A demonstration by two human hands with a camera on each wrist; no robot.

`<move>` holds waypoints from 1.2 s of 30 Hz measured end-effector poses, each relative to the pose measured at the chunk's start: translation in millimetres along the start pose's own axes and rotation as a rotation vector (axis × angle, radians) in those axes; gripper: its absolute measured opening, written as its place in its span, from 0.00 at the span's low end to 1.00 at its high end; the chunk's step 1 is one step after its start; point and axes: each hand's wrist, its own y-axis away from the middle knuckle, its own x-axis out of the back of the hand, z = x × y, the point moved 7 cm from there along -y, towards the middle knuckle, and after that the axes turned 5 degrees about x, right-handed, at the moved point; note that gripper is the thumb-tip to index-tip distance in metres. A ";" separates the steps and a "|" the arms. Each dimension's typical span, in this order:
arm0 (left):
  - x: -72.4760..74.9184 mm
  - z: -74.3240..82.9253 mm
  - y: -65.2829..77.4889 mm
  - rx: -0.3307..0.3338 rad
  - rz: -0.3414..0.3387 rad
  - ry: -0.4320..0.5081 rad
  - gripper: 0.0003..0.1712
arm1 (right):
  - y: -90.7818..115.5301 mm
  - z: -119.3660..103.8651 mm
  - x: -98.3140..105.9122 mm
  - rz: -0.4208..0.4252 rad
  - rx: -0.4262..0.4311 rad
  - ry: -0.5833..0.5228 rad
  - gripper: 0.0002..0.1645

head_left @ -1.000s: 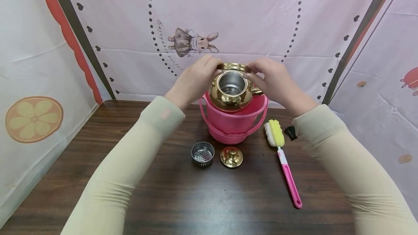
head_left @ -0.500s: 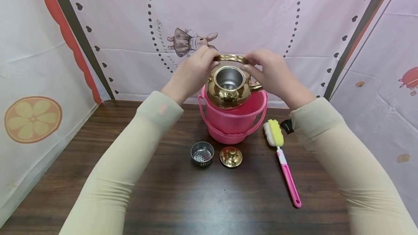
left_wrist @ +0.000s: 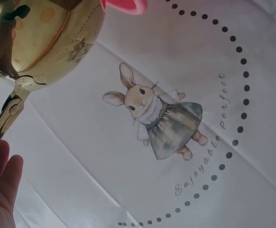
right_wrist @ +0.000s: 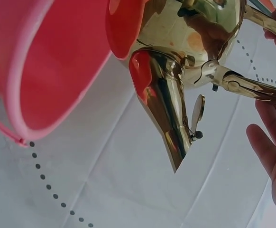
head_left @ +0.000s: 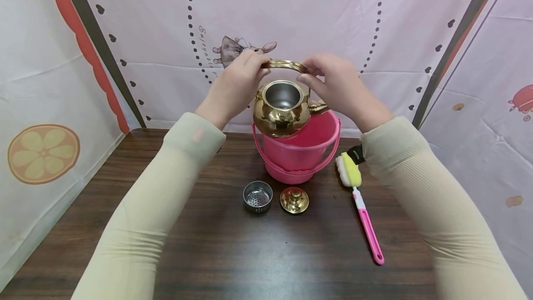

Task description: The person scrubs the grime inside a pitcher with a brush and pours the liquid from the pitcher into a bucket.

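Both hands hold a gold teapot [head_left: 280, 117] up by its arched handle [head_left: 285, 64]. My left hand [head_left: 235, 82] grips the handle's left end, and my right hand [head_left: 333, 80] grips the right end. The pot has no lid on, and its steel inside shows. Its spout [right_wrist: 164, 104] points right, with a small flap near the tip in the right wrist view. Below and partly behind the pot stands a pink bucket [head_left: 293, 156], the pot overlapping its left rim. In the left wrist view only fingertips [left_wrist: 10, 178] show near the handle.
On the dark wooden table [head_left: 233, 253] sit a steel strainer basket [head_left: 258, 196] and a gold lid [head_left: 294, 200]. To the right lies a sponge brush [head_left: 364, 212] with a pink handle. A printed cloth [head_left: 325, 13] hangs behind.
Both hands have raised the teapot up and to the left, from over the bucket's mouth to above its left rim. The strainer, lid, bucket and brush stay put.
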 end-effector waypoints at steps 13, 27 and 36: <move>14.8 -13.3 8.4 0.070 0.009 -0.006 0.14 | -13.4 -12.4 -11.4 -0.021 -0.014 -0.029 0.12; 27.9 -26.3 21.6 0.054 0.076 -0.002 0.14 | -25.4 -25.6 -26.5 -0.060 -0.022 -0.069 0.12; 31.6 -34.4 27.6 0.077 0.081 -0.003 0.14 | -31.1 -29.9 -35.1 -0.099 -0.040 -0.104 0.13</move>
